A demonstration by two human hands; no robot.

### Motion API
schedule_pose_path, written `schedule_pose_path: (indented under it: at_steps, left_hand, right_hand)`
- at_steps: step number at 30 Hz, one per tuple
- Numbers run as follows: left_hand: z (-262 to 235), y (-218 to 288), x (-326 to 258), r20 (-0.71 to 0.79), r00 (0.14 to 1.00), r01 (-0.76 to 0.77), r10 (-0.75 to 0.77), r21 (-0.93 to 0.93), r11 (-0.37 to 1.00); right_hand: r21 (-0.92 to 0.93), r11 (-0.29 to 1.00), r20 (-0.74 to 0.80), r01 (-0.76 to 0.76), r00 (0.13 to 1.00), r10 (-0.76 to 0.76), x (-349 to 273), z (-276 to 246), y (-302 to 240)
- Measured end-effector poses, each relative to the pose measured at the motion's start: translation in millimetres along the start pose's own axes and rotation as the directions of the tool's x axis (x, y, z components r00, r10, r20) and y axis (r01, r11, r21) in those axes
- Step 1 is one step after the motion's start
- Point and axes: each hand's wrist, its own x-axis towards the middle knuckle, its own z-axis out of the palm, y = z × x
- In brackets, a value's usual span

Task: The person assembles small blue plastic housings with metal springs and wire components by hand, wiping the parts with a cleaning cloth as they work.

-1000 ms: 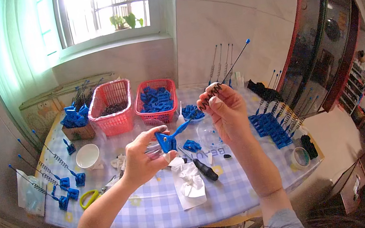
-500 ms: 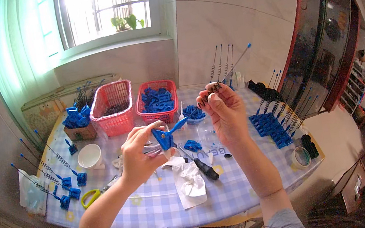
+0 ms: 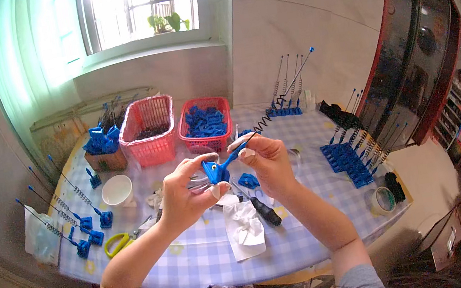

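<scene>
My left hand point(image 3: 181, 193) is closed on a blue plastic clip point(image 3: 217, 172) with a slim stem slanting up to the right. White patches cover some fingertips on both hands. My right hand point(image 3: 273, 164) pinches the lower end of a black coil spring point(image 3: 265, 120) at the tip of that stem. From there the spring rises to the upper right and runs out into a thin rod with a blue tip point(image 3: 312, 49). Fingers hide the spot where spring and stem meet, so I cannot tell whether they are joined. Below my hands lies another blue clip point(image 3: 248, 181).
Pink baskets hold black springs point(image 3: 154, 131) and blue pieces point(image 3: 205, 122). Clips with upright springs stand left point(image 3: 82, 247) and right point(image 3: 346, 165). A white bowl point(image 3: 117, 190), yellow-green-handled scissors point(image 3: 116, 244), crumpled tissue point(image 3: 245, 232) and black-handled tool point(image 3: 266, 211) lie on the checked cloth.
My right hand has come down and left with the spring, bringing its lower end to the clip's stem. My left hand still holds the clip; the view has shifted slightly.
</scene>
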Motion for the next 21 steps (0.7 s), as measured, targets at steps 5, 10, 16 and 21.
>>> schedule_pose_path:
  at_steps: [5,10,16,21]
  left_hand:
    - [2.8,-1.6,-4.1,0.100,0.975,0.216,-0.199,-0.219,0.951]
    - [4.6,-2.4,-4.3,0.238,0.922,0.386,-0.306,-0.492,0.781]
    - [7.6,-9.6,-1.5,0.370,0.825,0.541,-0.428,-0.738,0.404]
    - [9.7,-17.1,-1.5,0.354,0.828,0.471,-0.434,-0.860,0.198]
  right_hand:
    - [0.026,1.000,0.028,0.010,1.000,-0.011,-0.3,-0.3,0.6]
    - [0.026,1.000,0.041,-0.006,0.999,0.005,-0.4,-1.7,-1.2]
    - [-0.052,0.997,0.038,-0.058,0.997,0.060,2.2,-2.9,-0.8]
    - [0.129,0.990,-0.035,0.052,0.998,-0.048,16.0,-21.8,-4.4]
